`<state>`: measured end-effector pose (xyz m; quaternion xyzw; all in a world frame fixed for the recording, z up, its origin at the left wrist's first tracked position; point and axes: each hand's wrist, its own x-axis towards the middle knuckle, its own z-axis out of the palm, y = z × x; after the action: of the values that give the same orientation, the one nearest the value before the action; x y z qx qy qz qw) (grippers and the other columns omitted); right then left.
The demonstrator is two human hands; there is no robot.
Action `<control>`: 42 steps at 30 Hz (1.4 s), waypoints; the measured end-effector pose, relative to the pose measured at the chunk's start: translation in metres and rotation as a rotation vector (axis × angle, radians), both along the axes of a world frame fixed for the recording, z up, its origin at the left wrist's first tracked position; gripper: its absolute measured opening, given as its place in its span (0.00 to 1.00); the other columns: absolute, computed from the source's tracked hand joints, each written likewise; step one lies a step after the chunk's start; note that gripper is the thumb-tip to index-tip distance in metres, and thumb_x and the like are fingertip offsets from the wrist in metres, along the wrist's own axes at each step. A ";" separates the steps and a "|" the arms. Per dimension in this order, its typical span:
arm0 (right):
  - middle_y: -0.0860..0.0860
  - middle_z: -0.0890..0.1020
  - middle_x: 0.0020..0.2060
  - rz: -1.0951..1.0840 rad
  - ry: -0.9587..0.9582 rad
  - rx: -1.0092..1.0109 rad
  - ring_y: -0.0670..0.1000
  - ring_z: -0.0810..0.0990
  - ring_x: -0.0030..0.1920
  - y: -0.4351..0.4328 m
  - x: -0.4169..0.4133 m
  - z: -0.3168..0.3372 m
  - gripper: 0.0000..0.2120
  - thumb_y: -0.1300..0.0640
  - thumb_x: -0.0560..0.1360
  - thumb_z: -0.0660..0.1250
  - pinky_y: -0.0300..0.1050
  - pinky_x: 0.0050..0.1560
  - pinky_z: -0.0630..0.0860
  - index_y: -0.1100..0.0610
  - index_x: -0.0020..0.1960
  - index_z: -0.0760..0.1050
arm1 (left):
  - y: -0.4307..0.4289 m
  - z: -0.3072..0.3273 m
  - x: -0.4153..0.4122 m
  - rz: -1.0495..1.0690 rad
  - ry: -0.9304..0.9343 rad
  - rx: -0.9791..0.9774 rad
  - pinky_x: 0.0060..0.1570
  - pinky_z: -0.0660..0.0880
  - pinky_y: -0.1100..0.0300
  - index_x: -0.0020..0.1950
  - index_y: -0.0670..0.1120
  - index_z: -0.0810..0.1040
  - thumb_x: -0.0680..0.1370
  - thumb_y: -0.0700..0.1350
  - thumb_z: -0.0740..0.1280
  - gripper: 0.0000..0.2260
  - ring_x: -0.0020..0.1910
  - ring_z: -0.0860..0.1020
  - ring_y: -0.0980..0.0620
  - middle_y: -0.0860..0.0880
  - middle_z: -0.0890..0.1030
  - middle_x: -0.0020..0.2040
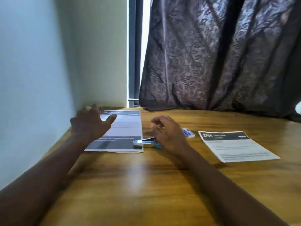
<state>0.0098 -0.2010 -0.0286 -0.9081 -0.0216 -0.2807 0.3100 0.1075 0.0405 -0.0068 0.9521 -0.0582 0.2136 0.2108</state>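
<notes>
A stack of printed sheets (125, 128) with dark bands lies on the wooden table (146, 185) at the left. My left hand (89, 123) hovers over its far left corner with fingers spread and holds nothing. A silver and blue stapler (145, 143) lies at the stack's near right corner. My right hand (167, 132) is just to the right of the stapler, fingers loosely curled above it, not gripping it. A second printed sheet (236, 145) lies apart on the right.
A small white and blue box (188, 132) lies between my right hand and the right sheet. A pale wall runs along the table's left edge. A dark patterned curtain (219, 54) hangs behind the table's far edge.
</notes>
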 end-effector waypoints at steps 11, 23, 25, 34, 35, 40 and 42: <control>0.46 0.85 0.56 -0.206 0.183 -0.198 0.51 0.80 0.56 0.035 0.063 -0.014 0.18 0.41 0.78 0.63 0.55 0.59 0.78 0.47 0.63 0.81 | 0.008 -0.019 0.033 0.051 0.111 -0.092 0.62 0.74 0.48 0.68 0.51 0.75 0.74 0.65 0.68 0.28 0.65 0.76 0.42 0.43 0.76 0.67; 0.43 0.82 0.45 -0.074 0.109 0.331 0.47 0.84 0.49 0.023 0.050 -0.015 0.15 0.54 0.77 0.73 0.50 0.47 0.85 0.51 0.63 0.80 | 0.020 -0.009 0.032 -0.051 -0.103 -0.707 0.60 0.76 0.58 0.54 0.49 0.83 0.72 0.38 0.72 0.13 0.53 0.83 0.52 0.52 0.86 0.52; 0.45 0.83 0.45 -0.031 0.079 0.489 0.48 0.84 0.47 0.023 0.048 -0.013 0.17 0.56 0.78 0.72 0.47 0.40 0.86 0.52 0.66 0.77 | 0.020 -0.003 0.030 -0.082 -0.138 -0.801 0.58 0.78 0.58 0.54 0.50 0.84 0.72 0.37 0.71 0.13 0.50 0.83 0.54 0.54 0.86 0.50; 0.50 0.84 0.49 0.001 -0.141 0.633 0.50 0.85 0.53 0.022 0.048 -0.007 0.12 0.59 0.78 0.72 0.53 0.42 0.86 0.54 0.61 0.82 | 0.014 0.010 0.014 -0.293 -0.576 -0.384 0.63 0.72 0.67 0.59 0.47 0.83 0.71 0.33 0.71 0.18 0.61 0.77 0.48 0.46 0.76 0.62; 0.50 0.84 0.50 0.002 -0.163 0.633 0.50 0.85 0.53 0.022 0.048 -0.007 0.10 0.58 0.78 0.72 0.52 0.41 0.86 0.54 0.60 0.82 | 0.013 0.010 0.012 -0.294 -0.588 -0.342 0.62 0.68 0.71 0.60 0.46 0.83 0.71 0.33 0.72 0.18 0.64 0.76 0.46 0.45 0.75 0.64; 0.46 0.85 0.45 0.002 -0.309 0.611 0.48 0.85 0.50 0.023 0.044 0.001 0.04 0.59 0.78 0.72 0.49 0.38 0.85 0.52 0.52 0.83 | 0.013 0.008 0.015 -0.319 -0.696 -0.283 0.58 0.77 0.56 0.62 0.45 0.81 0.74 0.36 0.74 0.16 0.67 0.71 0.47 0.43 0.71 0.70; 0.44 0.85 0.44 -0.023 -0.380 0.539 0.46 0.84 0.47 0.023 0.044 0.004 0.03 0.57 0.78 0.72 0.51 0.41 0.84 0.52 0.51 0.83 | 0.014 0.009 0.017 -0.333 -0.719 -0.271 0.58 0.78 0.56 0.63 0.45 0.81 0.75 0.37 0.74 0.17 0.67 0.71 0.46 0.42 0.71 0.70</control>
<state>0.0535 -0.1777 -0.0245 -0.7251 0.0064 -0.4442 0.5262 0.1245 0.0548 0.0021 0.7581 -0.2524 0.5013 0.3322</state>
